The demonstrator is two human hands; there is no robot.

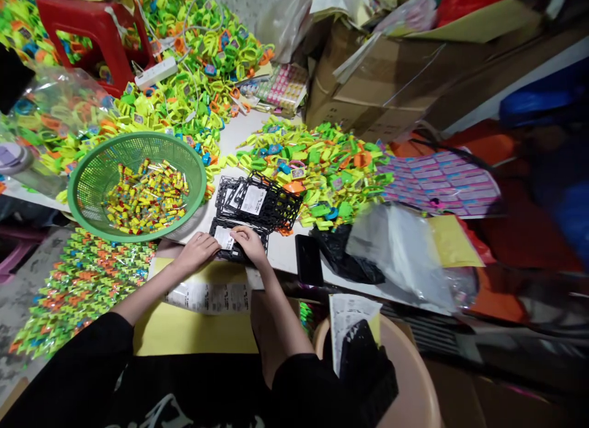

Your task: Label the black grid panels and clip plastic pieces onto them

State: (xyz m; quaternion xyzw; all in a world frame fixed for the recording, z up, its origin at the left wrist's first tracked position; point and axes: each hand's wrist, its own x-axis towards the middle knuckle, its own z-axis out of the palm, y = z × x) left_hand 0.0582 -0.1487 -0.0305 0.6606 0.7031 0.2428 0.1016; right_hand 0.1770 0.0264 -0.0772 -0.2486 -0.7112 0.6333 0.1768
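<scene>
My left hand (197, 250) and my right hand (248, 241) both rest on a black plastic frame with a white label (225, 236) at the near edge of the white table (285, 250). The fingers of both hands press on the label. Just behind it lies a loose stack of the same black frames (264, 202), one with a white label on top. A strip of white printed labels (209, 296) lies on a yellow sheet (193, 330) over my lap.
A green mesh basket (92, 170) of small yellow pieces sits at the left. Piles of green, yellow and orange plastic parts (322, 164) cover the table. A black phone (308, 259), black and clear bags (396, 247), cardboard boxes (372, 84), a red stool (96, 29).
</scene>
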